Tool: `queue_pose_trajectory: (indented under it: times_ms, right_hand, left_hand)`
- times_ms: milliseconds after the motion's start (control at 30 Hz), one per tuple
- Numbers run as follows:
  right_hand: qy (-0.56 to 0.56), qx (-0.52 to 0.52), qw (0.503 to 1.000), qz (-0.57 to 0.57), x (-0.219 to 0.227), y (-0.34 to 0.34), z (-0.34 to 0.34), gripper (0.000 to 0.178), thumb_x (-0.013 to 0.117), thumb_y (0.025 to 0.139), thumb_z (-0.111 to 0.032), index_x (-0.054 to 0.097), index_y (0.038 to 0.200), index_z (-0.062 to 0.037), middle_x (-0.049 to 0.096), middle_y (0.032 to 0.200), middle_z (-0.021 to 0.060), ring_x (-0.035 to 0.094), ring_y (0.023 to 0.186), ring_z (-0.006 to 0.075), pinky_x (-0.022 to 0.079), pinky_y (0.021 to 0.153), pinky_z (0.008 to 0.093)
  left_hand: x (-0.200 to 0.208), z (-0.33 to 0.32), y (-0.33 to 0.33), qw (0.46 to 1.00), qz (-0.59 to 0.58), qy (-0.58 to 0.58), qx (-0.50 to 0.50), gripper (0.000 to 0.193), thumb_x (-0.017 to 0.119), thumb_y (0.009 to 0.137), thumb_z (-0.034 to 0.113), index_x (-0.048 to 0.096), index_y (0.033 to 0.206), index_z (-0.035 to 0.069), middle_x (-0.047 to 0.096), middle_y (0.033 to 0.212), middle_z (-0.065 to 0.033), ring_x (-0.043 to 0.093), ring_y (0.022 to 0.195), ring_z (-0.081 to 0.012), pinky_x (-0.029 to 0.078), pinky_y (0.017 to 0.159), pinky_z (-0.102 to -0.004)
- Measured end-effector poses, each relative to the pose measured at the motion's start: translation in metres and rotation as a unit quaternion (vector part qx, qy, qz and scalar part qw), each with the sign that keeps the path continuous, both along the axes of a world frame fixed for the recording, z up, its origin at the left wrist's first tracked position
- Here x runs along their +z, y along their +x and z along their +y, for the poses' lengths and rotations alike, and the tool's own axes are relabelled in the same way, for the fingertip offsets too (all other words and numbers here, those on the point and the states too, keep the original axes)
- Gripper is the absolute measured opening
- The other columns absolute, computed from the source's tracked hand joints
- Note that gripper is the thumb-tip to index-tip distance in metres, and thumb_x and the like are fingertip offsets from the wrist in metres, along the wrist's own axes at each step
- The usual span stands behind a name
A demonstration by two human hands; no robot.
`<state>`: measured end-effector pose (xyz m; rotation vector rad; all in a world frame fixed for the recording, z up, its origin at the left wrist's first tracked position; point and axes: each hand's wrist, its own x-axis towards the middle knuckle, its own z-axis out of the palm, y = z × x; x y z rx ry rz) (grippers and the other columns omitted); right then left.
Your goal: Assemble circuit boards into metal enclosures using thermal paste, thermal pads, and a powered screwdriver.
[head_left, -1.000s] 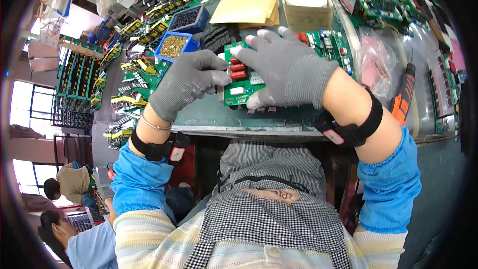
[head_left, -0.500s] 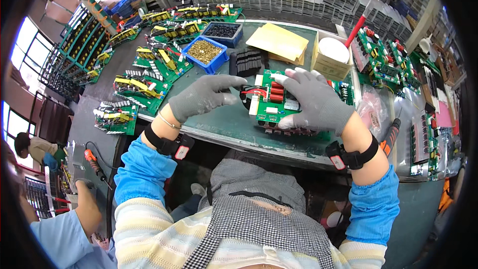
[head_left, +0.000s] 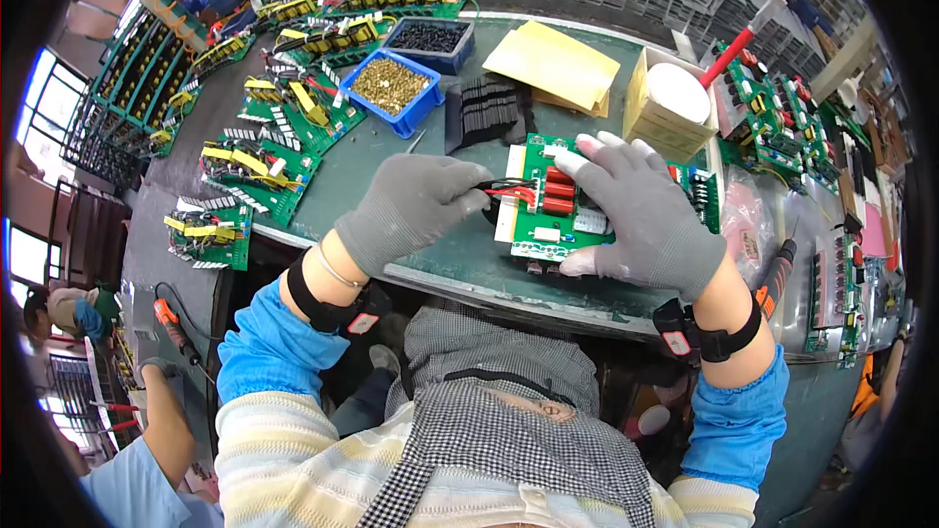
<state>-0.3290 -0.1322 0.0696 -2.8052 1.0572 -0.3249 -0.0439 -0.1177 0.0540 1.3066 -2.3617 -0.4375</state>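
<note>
A green circuit board (head_left: 529, 222) with red block-shaped parts (head_left: 558, 198) lies on the bench in front of me. My right hand (head_left: 653, 220), in a grey glove, spans the board, its thumb by the near edge and fingers over the far side. My left hand (head_left: 416, 207), gloved the same, has thumb and forefinger pinched on the red and black wires (head_left: 512, 193) at the board's left side. The wire ends are hidden by those fingers. Part of the board lies out of sight under my right hand.
Beyond the hands are a blue bin of brass-coloured pieces (head_left: 393, 88), a bin of black pieces (head_left: 427, 39), black strips (head_left: 486, 110) and yellow sheets (head_left: 553, 66). More boards (head_left: 259, 171) lie leftward. A carton (head_left: 675, 103) and a power screwdriver (head_left: 780, 274) are rightward.
My left hand has closed from spread fingers into a pinch on the wires. My right hand stays on the board. The whole view has shifted slightly.
</note>
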Motion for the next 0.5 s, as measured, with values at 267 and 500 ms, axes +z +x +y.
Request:
queue_pose_trajectory:
  times_ms: [267, 500]
  right_hand:
    - [0.008, 0.007, 1.000, -0.008, 0.006, 0.002, 0.002, 0.091, 0.077, 0.071, -0.053, 0.044, 0.144, -0.0101, 0.046, 0.142, 0.0217, 0.038, 0.136, 0.0411, 0.027, 0.114, 0.0546]
    - [-0.010, 0.007, 1.000, -0.011, 0.006, 0.003, 0.003, 0.090, 0.078, 0.068, -0.053, 0.047, 0.140, -0.0082, 0.047, 0.140, 0.0220, 0.041, 0.133, 0.0418, 0.030, 0.112, 0.0537]
  left_hand:
    - [-0.028, 0.012, -0.024, 0.981, -0.092, -0.159, 0.063, 0.011, 0.065, 0.082, 0.013, 0.057, 0.084, 0.007, 0.058, 0.071, -0.0115, 0.060, 0.067, -0.0346, 0.048, 0.059, -0.0433]
    - [-0.048, 0.019, -0.028, 0.989, -0.037, -0.118, 0.080, 0.018, 0.058, 0.083, 0.008, 0.060, 0.101, 0.009, 0.065, 0.082, -0.0108, 0.065, 0.075, -0.0326, 0.051, 0.063, -0.0431]
